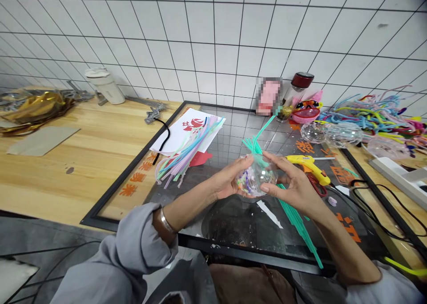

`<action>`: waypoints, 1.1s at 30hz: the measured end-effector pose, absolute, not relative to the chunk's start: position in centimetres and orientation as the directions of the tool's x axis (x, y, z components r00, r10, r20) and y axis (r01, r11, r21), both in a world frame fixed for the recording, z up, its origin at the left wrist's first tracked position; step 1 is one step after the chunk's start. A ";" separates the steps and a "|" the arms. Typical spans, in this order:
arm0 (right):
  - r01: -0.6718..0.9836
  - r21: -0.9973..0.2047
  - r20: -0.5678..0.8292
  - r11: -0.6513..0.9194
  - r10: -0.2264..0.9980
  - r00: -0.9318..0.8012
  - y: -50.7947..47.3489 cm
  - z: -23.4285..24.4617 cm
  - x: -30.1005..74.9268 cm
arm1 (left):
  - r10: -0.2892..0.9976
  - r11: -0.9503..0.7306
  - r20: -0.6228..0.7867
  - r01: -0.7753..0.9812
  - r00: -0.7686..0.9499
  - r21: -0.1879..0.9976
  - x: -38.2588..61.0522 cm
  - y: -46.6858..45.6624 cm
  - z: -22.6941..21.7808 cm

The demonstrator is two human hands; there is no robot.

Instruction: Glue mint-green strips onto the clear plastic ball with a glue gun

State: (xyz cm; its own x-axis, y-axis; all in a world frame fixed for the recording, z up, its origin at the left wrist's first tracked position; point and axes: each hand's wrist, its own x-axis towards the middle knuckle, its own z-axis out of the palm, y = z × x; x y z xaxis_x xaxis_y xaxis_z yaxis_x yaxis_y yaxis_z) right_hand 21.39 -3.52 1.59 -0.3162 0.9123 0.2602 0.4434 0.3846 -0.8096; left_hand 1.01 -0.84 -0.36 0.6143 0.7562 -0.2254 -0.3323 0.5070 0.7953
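Both my hands hold a clear plastic ball (256,179) with coloured bits inside, just above a glass-topped board (233,135). My left hand (228,179) cups its left side with the fingers curled round it. My right hand (293,184) wraps the right side, fingers pressed on the shell. A bunch of teal pipe cleaners (256,145) sticks up from the top of the ball, and more teal ones (298,224) lie under my right wrist.
A yellow glue gun (310,165) lies right of the ball, its black cable trailing right. Pastel pipe cleaners (187,150) lie on white paper to the left. More clear balls (328,133), a colourful pipe-cleaner heap (373,113), a jar (296,93) and a white cup (106,86) stand behind.
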 end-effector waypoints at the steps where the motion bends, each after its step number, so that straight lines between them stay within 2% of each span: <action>1: 0.445 -0.806 0.267 0.389 0.912 -0.313 -3.6 1.6 21.4 | 0.773 0.483 -0.204 -0.347 0.601 0.804 1.1 -1.0 -0.2; 8: 0.421 -0.749 0.377 0.512 0.851 -0.365 -4.3 1.6 21.7 | 0.847 0.380 -0.128 -0.418 0.516 0.825 1.2 -1.9 0.5; 13: 0.411 -0.669 0.462 0.619 0.780 -0.422 -4.5 1.4 22.2 | 0.883 0.236 -0.022 -0.403 0.468 0.884 1.4 -2.0 0.5; 17: 0.397 -0.664 0.465 0.633 0.766 -0.444 -4.6 1.0 22.5 | 0.910 -0.008 0.125 -0.284 0.396 0.959 1.4 -2.4 0.6; 20: 0.399 -0.658 0.466 0.639 0.761 -0.451 -4.7 1.0 22.8 | 0.906 -0.170 0.225 -0.179 0.358 0.969 1.3 -2.7 0.5; 26: 0.347 -0.721 0.451 0.600 0.786 -0.422 -5.1 1.2 22.8 | 0.888 -0.282 0.289 -0.072 0.358 0.957 1.3 -3.0 0.5; 29: 0.321 -0.724 0.504 0.610 0.786 -0.358 -5.2 1.5 22.6 | 0.878 -0.373 0.342 0.031 0.336 0.927 1.4 -2.9 0.2; 33: 0.343 -0.678 0.610 0.650 0.758 -0.230 -5.4 2.1 22.2 | 0.819 -0.538 0.457 0.185 0.349 0.823 1.5 -2.7 -0.4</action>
State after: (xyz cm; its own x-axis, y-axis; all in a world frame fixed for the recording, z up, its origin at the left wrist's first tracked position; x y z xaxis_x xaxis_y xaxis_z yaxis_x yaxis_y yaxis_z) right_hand 22.22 -5.38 2.13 -0.2305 0.7579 0.6103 0.3427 0.6502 -0.6780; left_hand 1.55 -2.70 -0.39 0.3487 0.8185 0.4565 0.1852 -0.5377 0.8226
